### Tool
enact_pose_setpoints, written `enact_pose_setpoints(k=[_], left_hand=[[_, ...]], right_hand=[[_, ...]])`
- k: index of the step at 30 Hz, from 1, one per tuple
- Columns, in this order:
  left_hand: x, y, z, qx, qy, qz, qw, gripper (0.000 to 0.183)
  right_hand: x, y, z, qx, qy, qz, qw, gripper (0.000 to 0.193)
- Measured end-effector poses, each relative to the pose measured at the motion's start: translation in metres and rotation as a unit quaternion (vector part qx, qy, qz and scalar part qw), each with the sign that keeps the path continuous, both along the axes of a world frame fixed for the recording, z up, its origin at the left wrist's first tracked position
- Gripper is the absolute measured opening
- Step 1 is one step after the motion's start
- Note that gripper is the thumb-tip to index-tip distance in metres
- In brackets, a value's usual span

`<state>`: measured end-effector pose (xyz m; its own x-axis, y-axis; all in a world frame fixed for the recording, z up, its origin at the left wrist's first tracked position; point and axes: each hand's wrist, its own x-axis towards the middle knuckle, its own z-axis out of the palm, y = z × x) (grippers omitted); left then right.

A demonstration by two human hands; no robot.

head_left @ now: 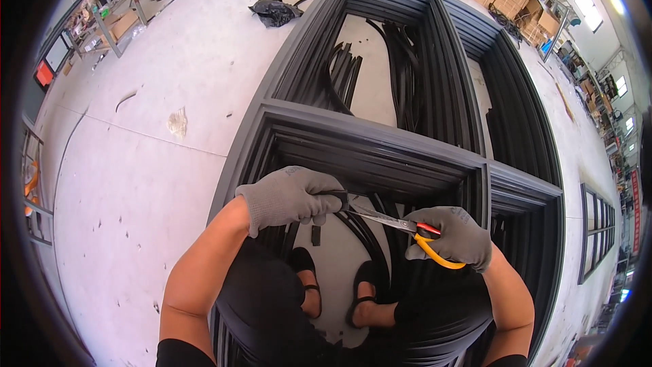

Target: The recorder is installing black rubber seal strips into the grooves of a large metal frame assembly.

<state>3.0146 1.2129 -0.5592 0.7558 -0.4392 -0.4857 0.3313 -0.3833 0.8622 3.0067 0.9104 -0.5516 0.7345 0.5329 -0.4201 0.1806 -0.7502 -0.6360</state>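
Both hands are gloved in grey and both are busy. The left hand [295, 196] is pinched on a small black piece [337, 200], thumb and fingers closed around it, with the end poking out at about 3 o'clock of that hand. Most of the piece is tucked behind the fingers, so I honestly can't tell how long it is.

The right hand [454, 234] is wrapped around the scissors [387, 219], so it's clamped on the handles: the red bit sits up by the thumb side, and the yellow loop hangs out around 7 o'clock of the hand. The blades run off between 9 and 10 o'clock from there, straight at the left hand. Their tips end right by the black piece, but whether they're actually touching it, I can't tell. Same for whether the blades are parted.

All of that is up above a big dark grey frame [382, 131], with a crossbar passing at about 2 o'clock from the left hand. Loose black strips [348, 75] lie on the floor [204, 61] inside the far bay, roughly 1 o'clock of the left hand. The person's black shoes [367, 275] are planted inside the near bay, one at 6 o'clock from the left hand, the other at 8 from the right. A crumpled black bag [274, 11] lies outside the frame, 12 o'clock from the left hand.
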Motion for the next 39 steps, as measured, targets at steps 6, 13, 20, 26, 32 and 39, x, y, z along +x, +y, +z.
enact_pose_setpoints(k=[6,13,20,26,32,39], left_hand=[[0.001,0.0,-0.006,0.063,-0.02,-0.068,0.995,0.025],[-0.002,0.0,-0.01,0.081,-0.042,-0.111,0.99,0.022],[-0.006,-0.004,-0.001,0.118,-0.032,-0.155,0.98,0.021],[-0.009,-0.003,-0.007,0.082,-0.027,-0.141,0.986,0.022],[-0.007,0.001,-0.017,-0.064,-0.054,-0.002,0.997,0.027],[-0.018,-0.017,-0.007,-0.177,-0.069,0.141,0.972,0.026]], right_hand=[[0.001,-0.001,-0.004,-0.001,0.004,0.023,1.0,0.044],[0.0,0.006,0.005,0.023,0.068,0.033,0.997,0.027],[-0.005,0.0,-0.005,-0.015,0.016,0.084,0.996,0.042],[-0.012,-0.002,-0.006,-0.046,-0.012,0.093,0.995,0.047],[-0.017,-0.007,-0.005,-0.03,-0.119,0.062,0.991,0.044],[-0.025,-0.001,0.002,0.094,-0.081,-0.098,0.987,0.051]])
